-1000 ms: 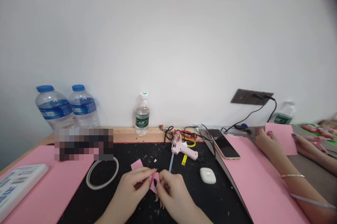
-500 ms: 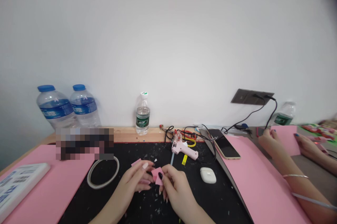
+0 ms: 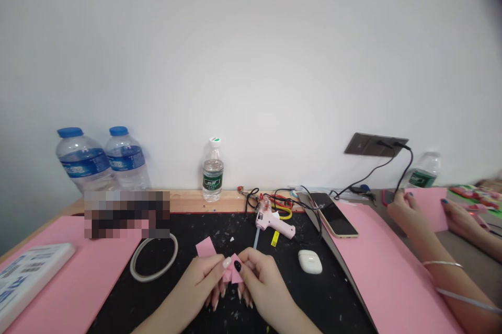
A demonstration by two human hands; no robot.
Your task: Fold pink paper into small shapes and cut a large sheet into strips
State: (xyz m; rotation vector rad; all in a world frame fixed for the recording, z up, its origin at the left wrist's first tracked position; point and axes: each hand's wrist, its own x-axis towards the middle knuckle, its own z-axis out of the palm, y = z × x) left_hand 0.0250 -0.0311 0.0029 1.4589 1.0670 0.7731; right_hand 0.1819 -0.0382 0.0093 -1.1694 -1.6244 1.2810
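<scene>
Between my two hands is a small piece of folded pink paper [image 3: 236,276], pinched from both sides. My left hand [image 3: 209,277] is closed, its thumb pressing the paper's left part. The thumb of my right hand [image 3: 259,274], with a dark nail, presses the right part. My fingers hide the underside of the piece. Just beyond my left hand, another pink paper piece [image 3: 205,246] lies on the black mat [image 3: 188,224]. A pink hot glue gun [image 3: 274,222] rests beyond my right hand, with a pale glue stick [image 3: 257,238] showing behind it.
Left: a white ring [image 3: 133,266], a white box [image 3: 35,276] and large water bottles [image 3: 84,159]. A small bottle [image 3: 213,177] stands by the wall. Right: a white earbud case [image 3: 309,262], a phone [image 3: 335,215] and another person's hands [image 3: 403,214] holding pink paper [image 3: 429,208].
My left hand has moved right and closed on the folded paper beside my right thumb. The other pink piece, partly covered by my left hand before, now shows more on the mat.
</scene>
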